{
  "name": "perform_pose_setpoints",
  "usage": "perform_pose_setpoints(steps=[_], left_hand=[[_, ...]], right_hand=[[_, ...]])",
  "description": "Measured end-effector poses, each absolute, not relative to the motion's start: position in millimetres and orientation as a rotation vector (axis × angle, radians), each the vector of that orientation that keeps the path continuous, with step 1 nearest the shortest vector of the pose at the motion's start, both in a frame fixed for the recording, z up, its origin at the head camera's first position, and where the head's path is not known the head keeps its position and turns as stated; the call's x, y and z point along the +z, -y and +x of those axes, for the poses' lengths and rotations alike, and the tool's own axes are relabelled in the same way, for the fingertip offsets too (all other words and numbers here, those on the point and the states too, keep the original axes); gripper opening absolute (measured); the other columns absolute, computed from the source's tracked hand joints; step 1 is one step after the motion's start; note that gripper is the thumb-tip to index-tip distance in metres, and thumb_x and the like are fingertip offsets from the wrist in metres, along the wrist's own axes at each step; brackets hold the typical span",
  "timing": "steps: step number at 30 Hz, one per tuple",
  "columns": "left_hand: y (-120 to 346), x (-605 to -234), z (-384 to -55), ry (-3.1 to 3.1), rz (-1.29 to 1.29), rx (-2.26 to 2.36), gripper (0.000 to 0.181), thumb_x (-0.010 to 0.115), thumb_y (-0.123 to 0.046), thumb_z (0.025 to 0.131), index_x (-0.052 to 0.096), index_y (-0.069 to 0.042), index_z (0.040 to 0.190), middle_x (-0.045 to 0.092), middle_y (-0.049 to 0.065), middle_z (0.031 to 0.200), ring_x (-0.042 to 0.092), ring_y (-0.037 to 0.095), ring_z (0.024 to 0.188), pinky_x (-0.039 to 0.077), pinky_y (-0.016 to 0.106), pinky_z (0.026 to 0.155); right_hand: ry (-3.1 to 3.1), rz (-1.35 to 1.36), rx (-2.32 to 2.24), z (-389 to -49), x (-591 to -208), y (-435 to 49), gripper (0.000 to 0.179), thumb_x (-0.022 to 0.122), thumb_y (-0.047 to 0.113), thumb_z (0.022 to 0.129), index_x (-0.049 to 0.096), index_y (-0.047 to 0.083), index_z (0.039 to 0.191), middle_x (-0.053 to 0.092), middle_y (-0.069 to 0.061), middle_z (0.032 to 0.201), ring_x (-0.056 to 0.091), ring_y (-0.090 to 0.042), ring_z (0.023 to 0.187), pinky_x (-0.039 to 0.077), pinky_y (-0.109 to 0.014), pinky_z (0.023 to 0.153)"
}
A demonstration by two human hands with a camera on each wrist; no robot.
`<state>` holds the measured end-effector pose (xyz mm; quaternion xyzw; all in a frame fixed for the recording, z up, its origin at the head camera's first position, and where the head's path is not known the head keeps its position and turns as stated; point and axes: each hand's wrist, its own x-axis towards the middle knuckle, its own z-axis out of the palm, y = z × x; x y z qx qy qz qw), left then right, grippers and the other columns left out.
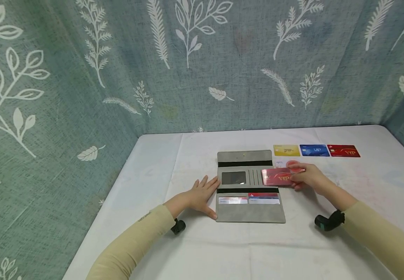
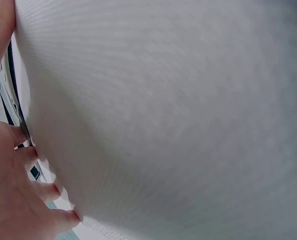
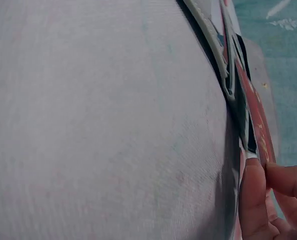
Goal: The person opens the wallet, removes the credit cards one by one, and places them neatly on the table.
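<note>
Card (image 1: 276, 177) (red VIP) pinched in right hand (image 1: 308, 179) at 3 o'clock on wallet (image 1: 250, 214), plus left hand (image 1: 199, 196) splayed at 9.

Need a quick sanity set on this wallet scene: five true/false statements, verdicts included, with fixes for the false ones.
1. The right hand pinches a red VIP card. True.
2. The wallet is folded shut. False: it lies opened out, with its card slots showing.
3. In the back row, the blue card lies between the yellow card and a second red card. True.
4. The left hand is curled round a card. False: its fingers are spread at the wallet's left edge.
5. The yellow card is tucked inside the wallet. False: it lies outside, beyond the right hand.
</note>
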<state>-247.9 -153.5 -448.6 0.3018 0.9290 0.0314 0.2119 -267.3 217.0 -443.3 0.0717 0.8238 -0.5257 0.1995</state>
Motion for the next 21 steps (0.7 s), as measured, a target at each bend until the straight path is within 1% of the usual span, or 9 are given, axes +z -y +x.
perform_pose_setpoints(steps=[4,9,12,15,18,19,21], left_hand=[[153.2,-448.6,-247.6,-2.578,0.832,0.078,0.117,0.070,-0.062,0.064,0.007,-0.010,0.148,-0.001,0.007,0.155,-0.004,0.038,0.139,0.005,0.057,0.108],[153.0,-449.3,-247.4,-2.574,0.831,0.066,0.117,0.070,-0.062,0.064,0.006,-0.010,0.148,-0.003,0.006,0.155,-0.005,0.038,0.139,0.004,0.057,0.108],[152.9,-448.9,-247.2,-2.572,0.832,0.072,0.117,0.070,-0.062,0.065,0.006,-0.010,0.148,-0.003,0.006,0.155,-0.005,0.038,0.139,0.004,0.057,0.108],[152.7,-448.7,-247.4,-2.567,0.834,0.075,0.117,0.070,-0.062,0.065,0.006,-0.011,0.148,-0.003,0.006,0.155,-0.005,0.038,0.139,0.004,0.057,0.108],[152.9,-449.5,-248.2,-2.567,0.833,0.072,0.117,0.070,-0.062,0.065,0.006,-0.010,0.148,-0.003,0.006,0.155,-0.005,0.037,0.139,0.004,0.057,0.108],[153.0,-449.7,-248.4,-2.567,0.833,0.070,0.117,0.070,-0.062,0.065,0.006,-0.010,0.148,-0.003,0.006,0.155,-0.005,0.037,0.139,0.004,0.057,0.108],[153.3,-449.8,-248.7,-2.567,0.832,0.066,0.117,0.070,-0.062,0.065,0.006,-0.010,0.148,-0.003,0.006,0.155,-0.005,0.037,0.139,0.004,0.057,0.108]], right_hand=[[-2.295,0.171,-1.502,-265.1,-439.8,-224.6,0.055,0.057,0.011,0.090,0.034,-0.002,0.138,0.044,-0.028,0.120,0.062,-0.013,0.065,0.054,-0.027,0.066],[-2.291,0.196,-1.492,-261.1,-436.3,-235.3,0.058,0.057,0.016,0.091,0.030,-0.001,0.140,0.045,-0.027,0.120,0.061,-0.013,0.069,0.053,-0.026,0.067],[-2.292,0.196,-1.493,-259.6,-434.9,-244.5,0.060,0.057,0.015,0.091,0.029,-0.001,0.141,0.052,-0.023,0.113,0.062,-0.013,0.070,0.053,-0.026,0.067],[-2.285,0.189,-1.515,-258.8,-434.0,-256.0,0.061,0.057,0.014,0.091,0.027,-0.002,0.141,0.057,-0.013,0.102,0.062,-0.011,0.069,0.054,-0.026,0.067],[-2.284,0.191,-1.534,-258.5,-433.5,-267.1,0.062,0.056,0.015,0.091,0.026,-0.002,0.142,0.058,-0.005,0.093,0.061,-0.010,0.069,0.054,-0.026,0.067],[-2.288,0.193,-1.535,-258.5,-433.7,-270.6,0.062,0.056,0.016,0.091,0.025,-0.002,0.142,0.057,-0.003,0.092,0.061,-0.009,0.069,0.053,-0.025,0.067],[-2.302,0.201,-1.529,-258.3,-434.0,-276.4,0.062,0.056,0.017,0.091,0.025,-0.002,0.142,0.056,-0.005,0.094,0.060,-0.009,0.069,0.053,-0.025,0.068]])
